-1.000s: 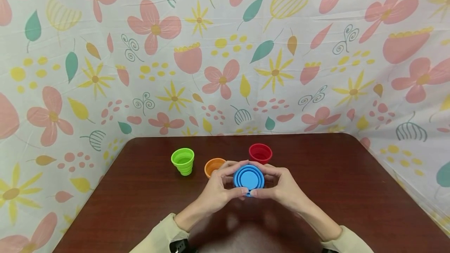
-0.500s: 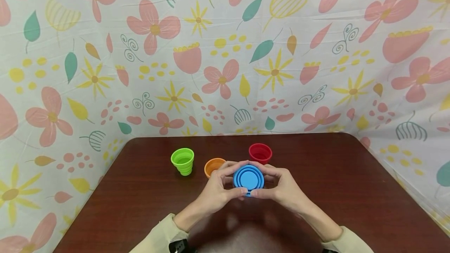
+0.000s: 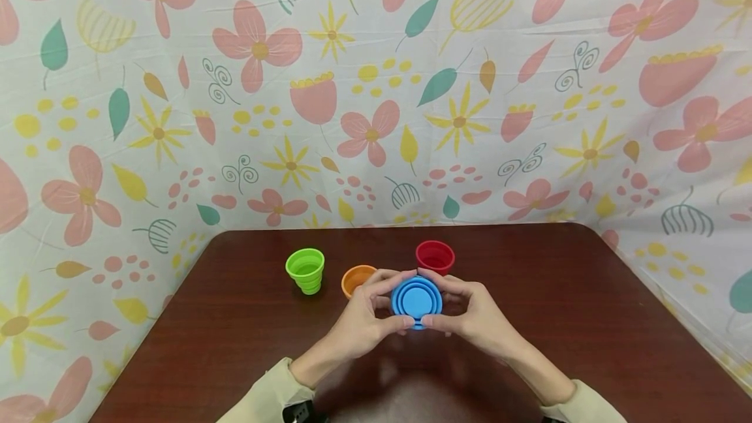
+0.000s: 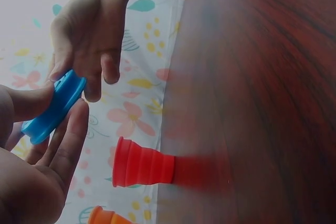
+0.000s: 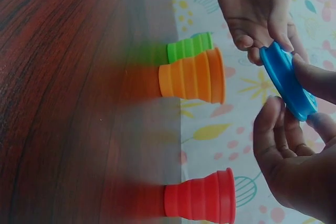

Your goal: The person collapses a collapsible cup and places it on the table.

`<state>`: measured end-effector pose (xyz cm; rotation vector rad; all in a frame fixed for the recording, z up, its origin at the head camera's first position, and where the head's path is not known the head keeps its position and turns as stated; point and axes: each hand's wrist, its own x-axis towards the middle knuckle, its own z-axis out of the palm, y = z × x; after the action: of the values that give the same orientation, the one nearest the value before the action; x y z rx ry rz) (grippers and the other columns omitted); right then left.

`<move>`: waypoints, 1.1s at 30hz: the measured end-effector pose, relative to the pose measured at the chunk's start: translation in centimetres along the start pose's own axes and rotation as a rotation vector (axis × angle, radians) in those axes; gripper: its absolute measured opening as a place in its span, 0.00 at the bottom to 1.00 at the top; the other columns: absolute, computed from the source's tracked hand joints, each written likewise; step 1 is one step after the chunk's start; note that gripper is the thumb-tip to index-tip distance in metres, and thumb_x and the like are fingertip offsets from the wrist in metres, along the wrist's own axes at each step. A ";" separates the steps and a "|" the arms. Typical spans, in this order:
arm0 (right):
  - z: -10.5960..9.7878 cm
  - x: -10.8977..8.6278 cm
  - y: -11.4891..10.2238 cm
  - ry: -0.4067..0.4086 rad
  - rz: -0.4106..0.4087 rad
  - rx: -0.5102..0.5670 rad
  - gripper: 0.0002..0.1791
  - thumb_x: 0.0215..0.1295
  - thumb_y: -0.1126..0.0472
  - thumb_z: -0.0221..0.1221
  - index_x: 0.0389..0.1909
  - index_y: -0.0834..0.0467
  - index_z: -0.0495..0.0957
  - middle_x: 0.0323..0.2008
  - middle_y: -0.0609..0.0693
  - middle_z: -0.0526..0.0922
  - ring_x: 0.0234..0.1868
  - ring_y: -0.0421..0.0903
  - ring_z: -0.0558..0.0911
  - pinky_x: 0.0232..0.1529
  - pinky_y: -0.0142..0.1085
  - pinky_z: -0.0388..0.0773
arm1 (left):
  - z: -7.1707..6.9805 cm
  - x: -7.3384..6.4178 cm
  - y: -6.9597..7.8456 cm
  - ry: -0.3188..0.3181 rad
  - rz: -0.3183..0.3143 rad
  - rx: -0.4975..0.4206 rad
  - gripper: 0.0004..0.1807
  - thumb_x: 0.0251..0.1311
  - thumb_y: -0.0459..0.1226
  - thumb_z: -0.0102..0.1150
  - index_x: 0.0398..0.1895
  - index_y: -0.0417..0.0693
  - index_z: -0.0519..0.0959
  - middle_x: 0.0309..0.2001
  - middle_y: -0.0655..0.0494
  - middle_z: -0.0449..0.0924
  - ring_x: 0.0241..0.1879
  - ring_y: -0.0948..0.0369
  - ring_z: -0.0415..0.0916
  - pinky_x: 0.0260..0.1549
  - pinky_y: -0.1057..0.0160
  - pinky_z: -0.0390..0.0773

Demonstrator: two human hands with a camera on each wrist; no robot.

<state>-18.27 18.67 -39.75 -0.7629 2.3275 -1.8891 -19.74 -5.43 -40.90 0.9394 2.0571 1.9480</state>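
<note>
A blue collapsible cup (image 3: 417, 299), folded flat into a disc of rings, is held up in front of the person with its ringed face toward the head camera. My left hand (image 3: 365, 309) pinches its left side, thumb at the lower edge and index finger along the top. On the other side my right hand (image 3: 474, 311) pinches it the same way. Both wrist views show the flattened cup edge-on, as a thin disc (image 4: 55, 107) between thumbs and fingers, well above the table.
Behind the hands, a green cup (image 3: 305, 269), an orange cup (image 3: 355, 277) and a red cup (image 3: 435, 255) stand extended on the dark wooden table (image 3: 235, 344). The left hand partly hides the orange one. A flower-patterned cloth (image 3: 364, 83) hangs behind the table.
Both hands keep their hold on the blue cup. It has shifted only very slightly to the right, with the thumbs, and the other cups stay put.
</note>
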 end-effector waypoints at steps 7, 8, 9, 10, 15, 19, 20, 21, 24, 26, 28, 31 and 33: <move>-0.2 -0.1 -0.1 0.009 -0.010 0.014 0.32 0.66 0.67 0.71 0.71 0.56 0.77 0.57 0.62 0.81 0.33 0.56 0.85 0.14 0.42 0.79 | 0.0 0.0 0.1 -0.021 0.001 0.021 0.37 0.64 0.28 0.71 0.76 0.59 0.74 0.62 0.51 0.71 0.46 0.53 0.86 0.39 0.51 0.89; -0.3 -0.2 -0.1 0.011 -0.015 0.019 0.32 0.66 0.67 0.71 0.71 0.56 0.77 0.57 0.62 0.81 0.33 0.56 0.85 0.14 0.43 0.80 | 0.0 -0.1 0.1 -0.027 0.003 0.024 0.37 0.65 0.29 0.71 0.76 0.60 0.73 0.63 0.51 0.71 0.47 0.53 0.85 0.40 0.51 0.89; -0.3 -0.2 0.0 0.012 -0.020 0.022 0.32 0.65 0.68 0.71 0.71 0.56 0.78 0.57 0.61 0.81 0.34 0.56 0.86 0.15 0.43 0.80 | 0.0 -0.1 0.1 -0.032 0.004 0.028 0.37 0.65 0.29 0.71 0.76 0.60 0.73 0.63 0.51 0.71 0.48 0.53 0.85 0.40 0.50 0.89; -0.3 -0.2 0.0 0.012 -0.028 0.022 0.32 0.65 0.68 0.71 0.71 0.57 0.77 0.57 0.61 0.81 0.35 0.55 0.86 0.15 0.44 0.81 | -0.1 -0.1 0.1 -0.039 0.006 0.030 0.37 0.66 0.29 0.70 0.76 0.60 0.73 0.64 0.52 0.71 0.50 0.53 0.84 0.40 0.50 0.89; -0.5 -0.4 0.1 0.011 -0.044 0.029 0.32 0.65 0.69 0.71 0.71 0.57 0.78 0.56 0.61 0.82 0.35 0.54 0.86 0.17 0.46 0.83 | -0.3 -0.1 0.2 -0.060 0.015 0.025 0.34 0.69 0.32 0.68 0.77 0.61 0.72 0.65 0.54 0.74 0.52 0.49 0.83 0.38 0.51 0.89; -0.6 -0.5 0.3 0.007 -0.073 0.040 0.32 0.66 0.71 0.70 0.71 0.59 0.77 0.56 0.62 0.81 0.36 0.54 0.86 0.18 0.46 0.84 | -0.4 -0.1 0.1 -0.079 0.015 -0.020 0.31 0.73 0.33 0.64 0.77 0.59 0.72 0.64 0.50 0.76 0.42 0.43 0.88 0.37 0.50 0.89; -0.6 -0.5 0.3 0.005 -0.081 0.045 0.31 0.66 0.71 0.69 0.71 0.59 0.77 0.56 0.63 0.81 0.37 0.54 0.86 0.18 0.46 0.84 | -0.4 -0.1 0.1 -0.083 0.009 -0.033 0.30 0.74 0.33 0.63 0.77 0.59 0.72 0.63 0.50 0.76 0.41 0.43 0.89 0.37 0.50 0.89; -0.7 -0.5 0.3 0.004 -0.086 0.046 0.32 0.66 0.71 0.69 0.71 0.60 0.77 0.55 0.63 0.81 0.37 0.54 0.86 0.19 0.46 0.84 | -0.5 -0.1 0.1 -0.086 0.001 -0.044 0.30 0.75 0.33 0.62 0.77 0.59 0.72 0.63 0.50 0.76 0.40 0.42 0.89 0.37 0.50 0.89; -0.8 -0.6 0.4 0.005 -0.093 0.056 0.31 0.65 0.72 0.69 0.71 0.61 0.77 0.54 0.64 0.81 0.37 0.53 0.86 0.20 0.47 0.84 | -0.5 0.0 0.2 -0.082 -0.026 -0.062 0.29 0.77 0.34 0.60 0.78 0.60 0.71 0.65 0.49 0.76 0.41 0.42 0.89 0.37 0.50 0.89; -0.9 -0.6 0.4 0.008 -0.098 0.057 0.31 0.65 0.72 0.69 0.70 0.62 0.77 0.53 0.64 0.81 0.38 0.53 0.86 0.21 0.47 0.85 | -0.4 0.0 0.2 -0.074 -0.039 -0.074 0.29 0.78 0.35 0.58 0.79 0.59 0.70 0.65 0.48 0.75 0.41 0.39 0.88 0.38 0.50 0.89; -1.0 -0.6 0.4 0.007 -0.110 0.058 0.31 0.65 0.73 0.69 0.70 0.63 0.77 0.51 0.63 0.82 0.37 0.52 0.86 0.22 0.48 0.85 | -0.4 0.0 0.3 -0.064 -0.043 -0.080 0.27 0.79 0.36 0.55 0.79 0.55 0.69 0.66 0.46 0.76 0.41 0.36 0.87 0.37 0.50 0.89; -1.1 -0.6 0.5 0.007 -0.122 0.050 0.30 0.65 0.73 0.69 0.69 0.64 0.78 0.49 0.62 0.82 0.37 0.52 0.87 0.23 0.48 0.86 | -0.3 0.1 0.4 -0.045 -0.047 -0.079 0.24 0.80 0.38 0.55 0.76 0.51 0.73 0.66 0.47 0.76 0.42 0.33 0.86 0.37 0.50 0.89; -1.1 -0.6 0.5 0.012 -0.129 0.037 0.30 0.66 0.73 0.69 0.69 0.64 0.78 0.48 0.61 0.82 0.37 0.52 0.87 0.23 0.48 0.86 | -0.4 0.2 0.4 -0.033 -0.042 -0.070 0.23 0.79 0.38 0.56 0.74 0.49 0.75 0.65 0.48 0.77 0.42 0.36 0.87 0.37 0.51 0.89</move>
<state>-18.28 20.00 -40.06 -0.9218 2.2948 -1.9863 -19.95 -5.64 -40.43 0.9002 1.9616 1.9558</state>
